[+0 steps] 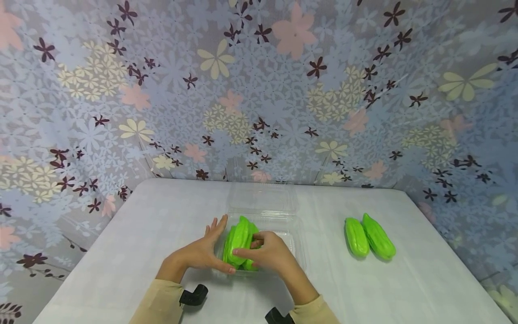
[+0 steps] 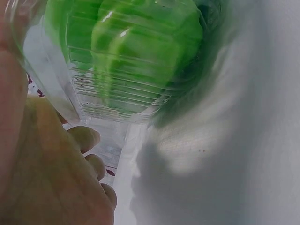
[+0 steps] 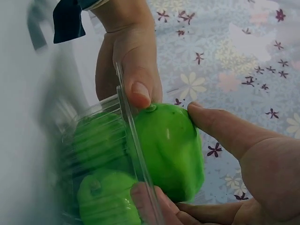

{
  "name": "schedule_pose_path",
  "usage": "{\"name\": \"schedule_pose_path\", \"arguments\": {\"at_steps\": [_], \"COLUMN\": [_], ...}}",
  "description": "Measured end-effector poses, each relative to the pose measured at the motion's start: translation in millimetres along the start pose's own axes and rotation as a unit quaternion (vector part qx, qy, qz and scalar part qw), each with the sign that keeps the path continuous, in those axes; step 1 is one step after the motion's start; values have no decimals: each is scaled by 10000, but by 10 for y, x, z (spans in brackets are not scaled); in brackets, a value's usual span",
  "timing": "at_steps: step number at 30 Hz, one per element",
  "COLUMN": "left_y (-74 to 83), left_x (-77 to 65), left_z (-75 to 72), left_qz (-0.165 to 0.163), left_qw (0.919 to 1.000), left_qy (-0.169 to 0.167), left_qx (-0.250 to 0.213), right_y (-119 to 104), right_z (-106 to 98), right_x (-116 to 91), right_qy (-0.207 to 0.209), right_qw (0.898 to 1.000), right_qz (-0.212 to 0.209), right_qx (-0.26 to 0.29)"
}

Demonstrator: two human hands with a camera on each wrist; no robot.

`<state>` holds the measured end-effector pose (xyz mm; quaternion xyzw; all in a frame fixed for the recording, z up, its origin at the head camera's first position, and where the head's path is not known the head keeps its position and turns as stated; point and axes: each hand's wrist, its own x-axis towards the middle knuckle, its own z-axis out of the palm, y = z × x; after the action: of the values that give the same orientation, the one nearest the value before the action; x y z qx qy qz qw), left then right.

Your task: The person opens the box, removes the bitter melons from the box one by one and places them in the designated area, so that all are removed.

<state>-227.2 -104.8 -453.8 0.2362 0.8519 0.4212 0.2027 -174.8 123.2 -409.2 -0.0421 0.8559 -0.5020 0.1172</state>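
A clear plastic box (image 1: pixel 298 252) stands on the table, with several glossy green ridged fruits (image 3: pixel 107 199) along its left side. My right hand (image 1: pixel 271 253) pinches the topmost green fruit (image 1: pixel 241 235) between thumb and fingers. In the right wrist view that fruit rises above the box rim, over the ones below. My left hand (image 1: pixel 198 254) spreads around the box's left side, its thumb at the front rim. In the left wrist view, green fruits (image 2: pixel 140 61) show through the ribbed wall beside the left palm.
Two more green fruits, one shorter (image 1: pixel 357 238) and one longer (image 1: pixel 379 237), lie side by side at the right of the white-covered table (image 1: pixel 425 288). The clear lid (image 1: pixel 263 198) lies folded back behind the box. Flowered cloth (image 1: pixel 259 112) rises at the table's far edge.
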Motion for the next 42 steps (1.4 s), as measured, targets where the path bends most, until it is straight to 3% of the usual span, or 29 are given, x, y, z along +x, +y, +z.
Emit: {"name": "schedule_pose_path", "arguments": {"at_steps": [21, 32, 42], "left_y": [0, -1, -26], "left_x": [14, 14, 21], "left_z": [1, 11, 11], "left_qz": [215, 85, 180], "left_qw": [9998, 9999, 9998], "left_qy": [-24, -10, -52], "left_qx": [12, 61, -7], "right_y": [-1, -54, -27], "right_z": [32, -251, -482], "right_x": [-32, -104, -171], "right_qy": [-67, 219, 623], "right_qw": [9989, 9983, 9946], "right_qz": [-454, -336, -84], "right_qx": [17, 431, 830]}}
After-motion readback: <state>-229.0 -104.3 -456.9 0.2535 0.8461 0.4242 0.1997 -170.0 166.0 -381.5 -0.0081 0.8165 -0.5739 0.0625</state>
